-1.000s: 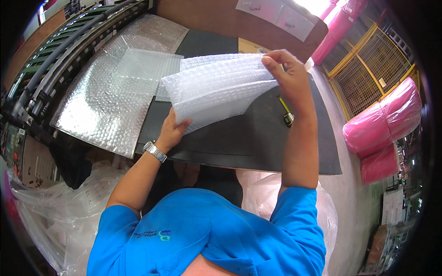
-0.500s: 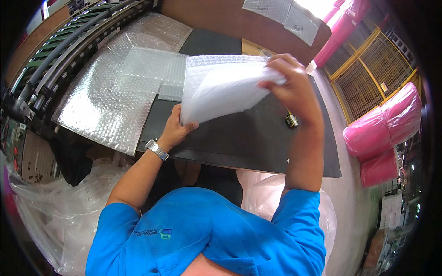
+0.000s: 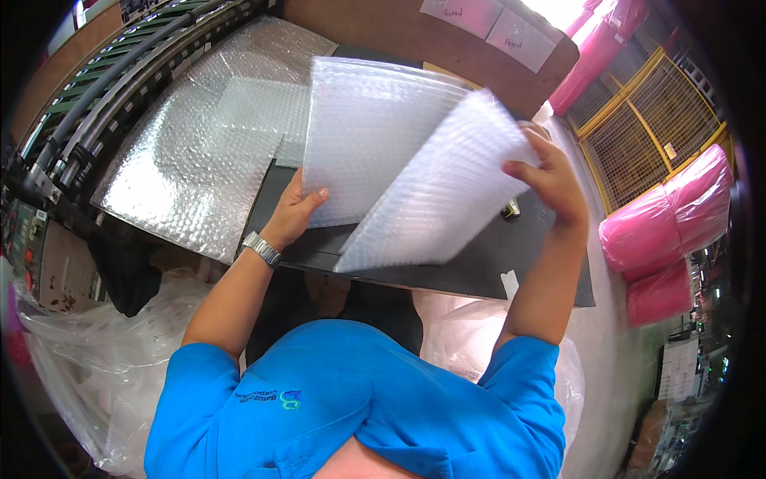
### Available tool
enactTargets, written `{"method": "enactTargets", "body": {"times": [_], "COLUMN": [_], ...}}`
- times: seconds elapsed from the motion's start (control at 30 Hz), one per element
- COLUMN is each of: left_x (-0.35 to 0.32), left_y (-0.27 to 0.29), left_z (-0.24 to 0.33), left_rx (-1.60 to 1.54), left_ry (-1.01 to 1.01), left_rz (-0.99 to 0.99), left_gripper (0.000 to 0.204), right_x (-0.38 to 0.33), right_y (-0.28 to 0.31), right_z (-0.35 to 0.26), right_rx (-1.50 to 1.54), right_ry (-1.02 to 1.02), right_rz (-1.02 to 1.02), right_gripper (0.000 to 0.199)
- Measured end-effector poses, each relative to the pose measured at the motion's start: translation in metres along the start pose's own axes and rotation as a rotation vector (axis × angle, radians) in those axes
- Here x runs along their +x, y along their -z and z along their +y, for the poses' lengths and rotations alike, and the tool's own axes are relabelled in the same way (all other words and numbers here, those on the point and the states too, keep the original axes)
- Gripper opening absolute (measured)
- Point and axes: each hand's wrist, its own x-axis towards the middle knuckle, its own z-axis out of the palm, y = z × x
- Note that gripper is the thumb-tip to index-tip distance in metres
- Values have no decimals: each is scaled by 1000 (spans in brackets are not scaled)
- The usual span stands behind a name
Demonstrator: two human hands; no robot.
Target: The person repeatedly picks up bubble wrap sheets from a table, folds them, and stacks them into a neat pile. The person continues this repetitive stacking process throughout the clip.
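Note:
My left hand (image 3: 294, 211) grips the lower left corner of a flat bubble wrap sheet (image 3: 363, 132) held over the dark work mat (image 3: 479, 259). My right hand (image 3: 550, 180) pinches the upper right edge of a second bubble wrap sheet (image 3: 435, 199), which hangs tilted and blurred in front of the first one. A metal watch sits on my left wrist.
A pile of bubble wrap sheets (image 3: 191, 160) lies on the left part of the table. A roller conveyor (image 3: 104, 88) runs along the far left. Pink rolls (image 3: 662, 231) and a yellow mesh cage (image 3: 654, 104) stand at the right. Clear plastic bags (image 3: 88, 367) sit below the table.
The sheets were held together as one stack; now my right hand has peeled one sheet away to the right while my left hand keeps the other sheet flat.

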Motion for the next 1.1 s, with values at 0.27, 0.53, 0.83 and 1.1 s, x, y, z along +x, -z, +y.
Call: {"method": "enactTargets", "body": {"times": [0.27,0.53,0.83,1.1], "left_x": [-6,-30,-256,-476], "left_y": [11,85,176,204], "left_z": [79,137,212,19], "left_rx": [385,694,399,309], "left_ry": [42,-156,-579,352], "left_rz": [-263,313,1854,2640], "left_gripper": [40,44,33,37], "right_x": [26,17,30,42], "right_y": [-39,-52,-116,-208], "right_z": [-5,3,88,182], "right_rx": [-228,344,1354,1909], "right_ry": [140,-142,-349,-335], "right_rz": [-187,-78,340,19], "right_gripper": [30,42,47,40]}}
